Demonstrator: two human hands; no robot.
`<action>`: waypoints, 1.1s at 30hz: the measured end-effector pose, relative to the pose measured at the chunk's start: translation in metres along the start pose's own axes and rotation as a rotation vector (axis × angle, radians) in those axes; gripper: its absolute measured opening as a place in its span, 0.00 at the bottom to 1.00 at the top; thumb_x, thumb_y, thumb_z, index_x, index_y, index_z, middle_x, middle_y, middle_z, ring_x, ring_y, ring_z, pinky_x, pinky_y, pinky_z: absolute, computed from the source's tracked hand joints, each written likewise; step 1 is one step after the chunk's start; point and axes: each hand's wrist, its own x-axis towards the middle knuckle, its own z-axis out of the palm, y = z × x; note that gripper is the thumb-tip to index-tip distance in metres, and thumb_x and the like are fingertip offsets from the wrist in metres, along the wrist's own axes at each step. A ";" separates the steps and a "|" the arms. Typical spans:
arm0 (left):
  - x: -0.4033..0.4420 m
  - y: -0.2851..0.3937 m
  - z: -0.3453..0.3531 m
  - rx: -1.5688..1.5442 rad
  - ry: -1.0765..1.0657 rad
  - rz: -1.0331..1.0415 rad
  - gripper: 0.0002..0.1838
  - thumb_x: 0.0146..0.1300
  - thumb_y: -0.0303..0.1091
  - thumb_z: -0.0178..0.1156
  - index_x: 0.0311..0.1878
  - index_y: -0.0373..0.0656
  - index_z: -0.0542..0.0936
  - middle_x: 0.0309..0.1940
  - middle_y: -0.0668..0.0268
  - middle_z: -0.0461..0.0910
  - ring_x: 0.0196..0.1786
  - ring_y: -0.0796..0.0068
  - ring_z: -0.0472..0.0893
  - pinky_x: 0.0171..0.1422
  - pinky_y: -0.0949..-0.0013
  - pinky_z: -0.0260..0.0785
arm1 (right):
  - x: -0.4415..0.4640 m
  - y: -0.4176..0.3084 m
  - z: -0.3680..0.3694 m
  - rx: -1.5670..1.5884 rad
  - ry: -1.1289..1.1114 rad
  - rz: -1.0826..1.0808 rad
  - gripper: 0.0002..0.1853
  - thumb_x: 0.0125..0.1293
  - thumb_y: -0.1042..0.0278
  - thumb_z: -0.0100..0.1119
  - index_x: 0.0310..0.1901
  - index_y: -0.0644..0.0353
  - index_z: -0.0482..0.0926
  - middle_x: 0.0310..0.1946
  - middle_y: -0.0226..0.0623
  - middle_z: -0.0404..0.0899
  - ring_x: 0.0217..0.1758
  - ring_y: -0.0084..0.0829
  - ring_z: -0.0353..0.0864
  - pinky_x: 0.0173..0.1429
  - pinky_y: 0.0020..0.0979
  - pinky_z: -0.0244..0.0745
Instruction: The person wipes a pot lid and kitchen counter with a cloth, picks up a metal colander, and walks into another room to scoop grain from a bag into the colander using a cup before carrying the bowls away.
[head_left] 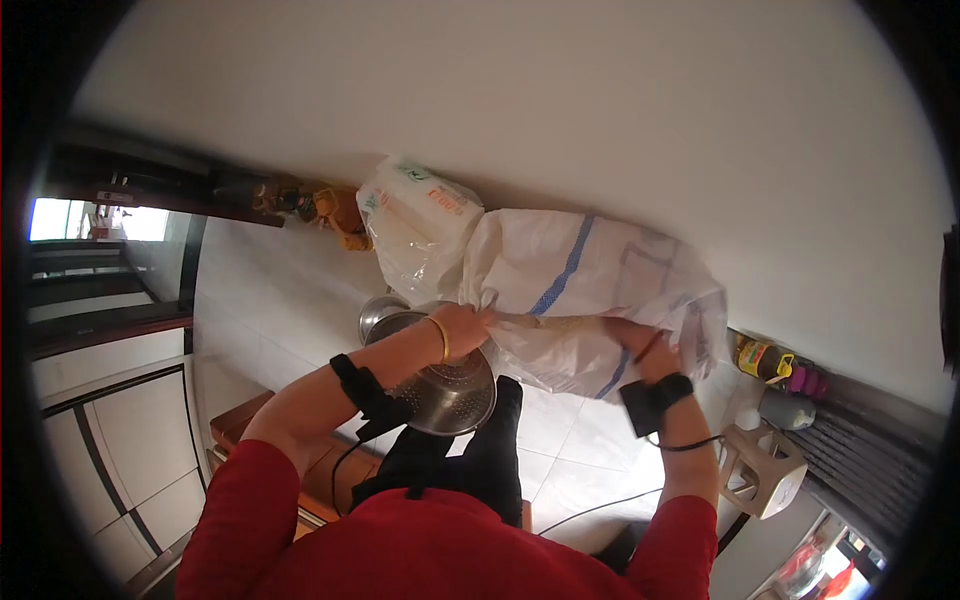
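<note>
A large white woven sack (530, 255) with blue stripes leans against the wall in front of me. My left hand (462, 330) is closed on the gathered edge of its mouth, at the left end. At the right side of the mouth is my right hand (645, 350), partly inside the folds; its fingers are blurred and shaded, so their hold does not show. Below my left hand, a perforated metal colander (455, 395) rests by my lap, partly covered by my forearm. A second metal bowl (376, 315) shows behind it.
A white plastic bag (420, 225) with printed letters stands left of the sack. Brown figurines (335, 212) sit farther left. To the right are a bottle with a yellow cap (765, 360) and a beige plastic stool (765, 470). A cable (600, 505) crosses the tiled floor.
</note>
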 end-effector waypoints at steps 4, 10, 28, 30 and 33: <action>-0.011 -0.020 -0.019 -0.129 0.031 -0.081 0.11 0.51 0.33 0.50 0.35 0.42 0.78 0.40 0.59 0.73 0.40 0.60 0.77 0.41 0.62 0.71 | -0.018 -0.096 0.041 0.175 -0.630 -0.085 0.19 0.63 0.55 0.37 0.51 0.55 0.67 0.34 0.46 0.77 0.35 0.43 0.78 0.37 0.42 0.71; 0.006 -0.002 0.035 -0.260 0.125 -0.115 0.17 0.51 0.33 0.48 0.46 0.44 0.72 0.28 0.59 0.77 0.33 0.56 0.78 0.39 0.59 0.70 | -0.098 -0.127 0.046 0.201 -0.531 -0.185 0.20 0.53 0.66 0.49 0.49 0.61 0.69 0.32 0.42 0.75 0.37 0.40 0.75 0.40 0.40 0.67; -0.061 -0.014 0.026 -0.006 0.026 0.102 0.06 0.47 0.32 0.52 0.24 0.45 0.78 0.36 0.67 0.74 0.34 0.64 0.76 0.37 0.63 0.71 | 0.096 -0.099 -0.038 0.314 0.039 -0.208 0.09 0.53 0.66 0.49 0.30 0.60 0.77 0.32 0.39 0.77 0.41 0.39 0.74 0.55 0.36 0.62; -0.057 -0.011 0.033 -0.146 0.091 0.043 0.07 0.47 0.33 0.52 0.25 0.44 0.78 0.36 0.65 0.75 0.32 0.63 0.77 0.37 0.62 0.71 | 0.074 -0.073 0.030 0.086 -0.149 -0.259 0.10 0.52 0.68 0.47 0.32 0.57 0.78 0.31 0.37 0.76 0.42 0.39 0.73 0.55 0.39 0.62; -0.049 -0.003 0.038 -0.160 0.225 0.109 0.08 0.48 0.33 0.51 0.27 0.43 0.78 0.33 0.62 0.75 0.31 0.62 0.77 0.35 0.62 0.70 | 0.068 -0.074 0.062 -0.132 -0.240 -0.271 0.15 0.53 0.70 0.46 0.43 0.58 0.74 0.45 0.41 0.71 0.50 0.40 0.68 0.55 0.43 0.61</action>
